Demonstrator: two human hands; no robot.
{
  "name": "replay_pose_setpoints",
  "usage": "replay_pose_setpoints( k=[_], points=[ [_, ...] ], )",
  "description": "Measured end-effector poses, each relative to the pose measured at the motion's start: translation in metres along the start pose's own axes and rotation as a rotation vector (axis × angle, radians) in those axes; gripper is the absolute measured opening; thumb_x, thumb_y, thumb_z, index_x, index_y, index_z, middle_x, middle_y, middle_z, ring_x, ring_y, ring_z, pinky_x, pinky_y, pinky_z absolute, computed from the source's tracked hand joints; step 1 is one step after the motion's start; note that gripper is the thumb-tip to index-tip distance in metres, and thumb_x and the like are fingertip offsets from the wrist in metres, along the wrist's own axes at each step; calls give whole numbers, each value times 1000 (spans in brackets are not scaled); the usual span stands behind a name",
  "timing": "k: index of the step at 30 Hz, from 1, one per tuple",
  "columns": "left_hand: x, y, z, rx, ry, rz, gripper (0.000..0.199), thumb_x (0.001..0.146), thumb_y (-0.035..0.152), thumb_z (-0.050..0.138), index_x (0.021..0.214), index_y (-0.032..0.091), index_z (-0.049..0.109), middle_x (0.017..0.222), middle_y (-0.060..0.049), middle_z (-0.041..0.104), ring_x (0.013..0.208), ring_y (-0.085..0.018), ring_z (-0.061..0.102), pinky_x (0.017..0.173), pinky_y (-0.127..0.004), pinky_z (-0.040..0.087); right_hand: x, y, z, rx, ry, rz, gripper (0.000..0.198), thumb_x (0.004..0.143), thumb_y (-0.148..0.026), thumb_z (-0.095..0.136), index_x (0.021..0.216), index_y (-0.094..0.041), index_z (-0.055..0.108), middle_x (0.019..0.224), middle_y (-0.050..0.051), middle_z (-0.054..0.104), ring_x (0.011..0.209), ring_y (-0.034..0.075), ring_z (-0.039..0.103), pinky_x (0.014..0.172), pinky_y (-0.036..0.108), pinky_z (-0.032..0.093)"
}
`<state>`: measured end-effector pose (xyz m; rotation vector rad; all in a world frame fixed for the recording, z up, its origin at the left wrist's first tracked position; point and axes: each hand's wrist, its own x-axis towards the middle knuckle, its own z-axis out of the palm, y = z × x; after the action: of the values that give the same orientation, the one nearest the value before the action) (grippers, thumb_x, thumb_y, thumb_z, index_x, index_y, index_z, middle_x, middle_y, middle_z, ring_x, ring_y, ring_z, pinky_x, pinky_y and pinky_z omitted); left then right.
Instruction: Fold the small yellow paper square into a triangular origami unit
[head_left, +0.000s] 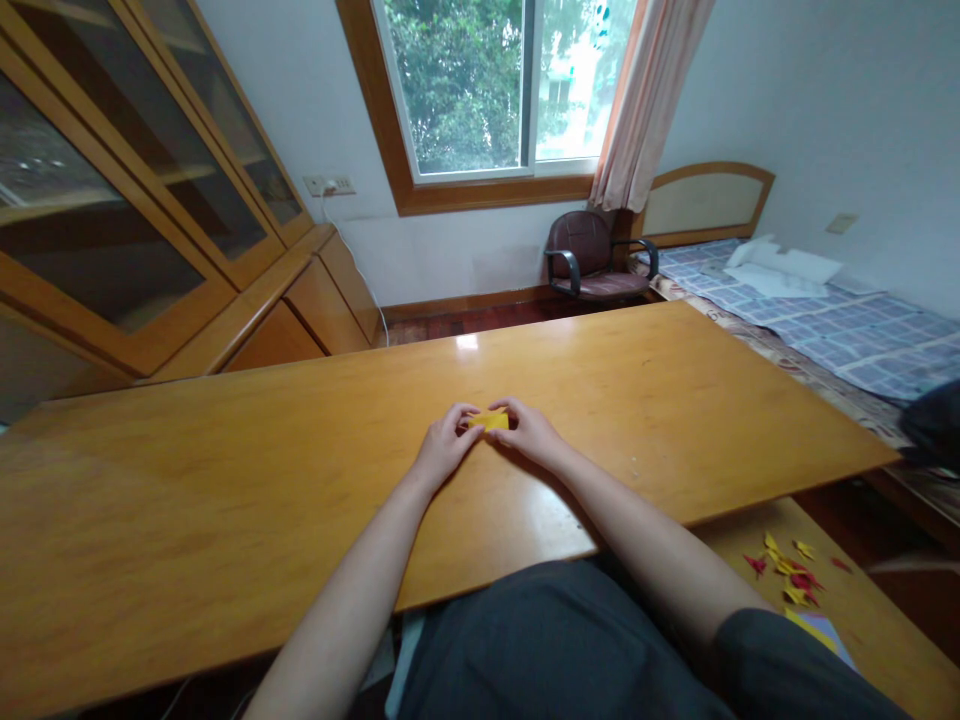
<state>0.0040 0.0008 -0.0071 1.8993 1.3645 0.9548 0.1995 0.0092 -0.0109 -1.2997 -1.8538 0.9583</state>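
Note:
A small piece of folded yellow paper (491, 421) lies between my two hands, at or just above the middle of the wooden table (262, 470). My left hand (448, 437) has its fingers and thumb closed on the paper's left end. At the right end, my right hand (526, 430) grips it with curved fingers above and the thumb below. The fingertips hide parts of the paper's edges, and its exact folds are too small to make out.
On a lower wooden surface (892, 640) at the right lie several red and yellow folded paper figures (791, 570) and a stack of paper sheets (825, 632). Beyond the table stand a maroon armchair (585, 245), a bed (862, 330) and a glass-fronted cabinet (217, 270).

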Motion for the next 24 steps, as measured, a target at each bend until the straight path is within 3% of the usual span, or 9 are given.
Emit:
replay_pose_setpoints(
  k=[10,17,24],
  points=[
    [-1,-2,2,83,19,43,30,85,33,60,113,22,58,85,-1,70,82,-18,68,77,-29,50,-1,-8,-1,3,16,31,45,74,-37,69,115,-20,60,65,-6,51,61,12,48,60,23,34],
    [-1,-4,2,66,4,34,35,86,36,59,118,22,57,75,2,66,70,-15,62,69,-26,47,-1,-7,-3,25,21,38,40,75,-34,67,112,-20,60,61,-8,44,60,11,45,58,23,32],
    [1,1,-2,12,-18,19,29,84,38,59,105,20,68,81,-1,68,72,-15,61,72,-26,49,-1,-3,-4,162,-7,55,39,76,-32,67,111,-20,57,62,-8,47,60,11,46,58,22,35]
  ],
)
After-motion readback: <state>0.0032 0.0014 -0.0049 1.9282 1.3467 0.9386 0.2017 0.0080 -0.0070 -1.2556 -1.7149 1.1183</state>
